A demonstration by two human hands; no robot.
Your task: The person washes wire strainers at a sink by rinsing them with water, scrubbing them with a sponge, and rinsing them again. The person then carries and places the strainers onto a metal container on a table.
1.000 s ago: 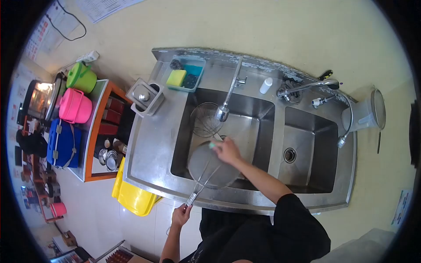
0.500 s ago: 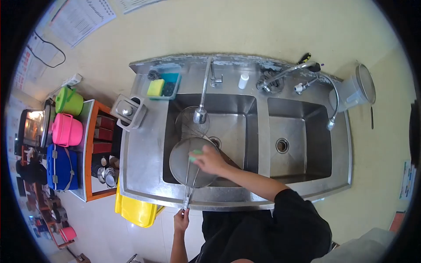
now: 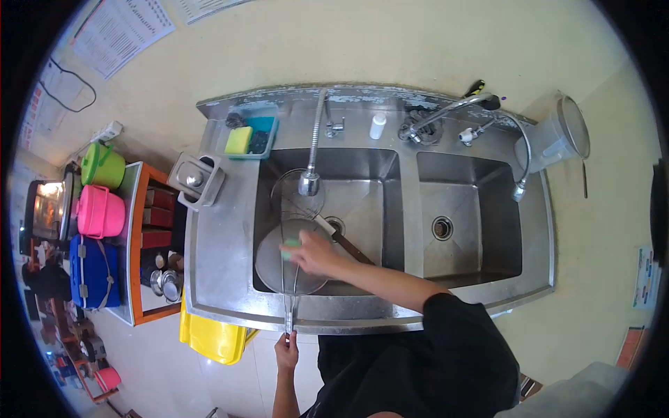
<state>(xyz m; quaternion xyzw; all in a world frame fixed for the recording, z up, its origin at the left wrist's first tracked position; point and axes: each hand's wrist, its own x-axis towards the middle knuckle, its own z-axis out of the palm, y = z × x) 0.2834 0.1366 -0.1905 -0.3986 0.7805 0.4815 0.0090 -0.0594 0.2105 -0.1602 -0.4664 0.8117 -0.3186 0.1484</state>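
My left hand (image 3: 287, 350) is closed round the handle end of a round mesh strainer (image 3: 268, 265), held over the front left of the left sink basin (image 3: 366, 209). My right hand (image 3: 313, 253) is closed on a small green scrubber (image 3: 290, 248), which it presses on the strainer's mesh. Behind the strainer, a round wire utensil (image 3: 289, 188) lies in the basin. Beside it is a tool with a dark brown handle (image 3: 354, 249), partly hidden by my right forearm. A hose faucet (image 3: 309, 182) hangs above the basin.
A teal tray (image 3: 266, 146) with a yellow sponge (image 3: 238, 140) and a white bottle (image 3: 378, 127) stand behind the basins. Metal containers (image 3: 197, 182) sit at the left. A second basin (image 3: 456, 244) and a tall clear container (image 3: 550, 148) are at the right.
The view has shifted, so the sink appears further left. The strainer's handle has turned to point straighter towards me. My right hand has moved over the mesh, still with the green scrubber.
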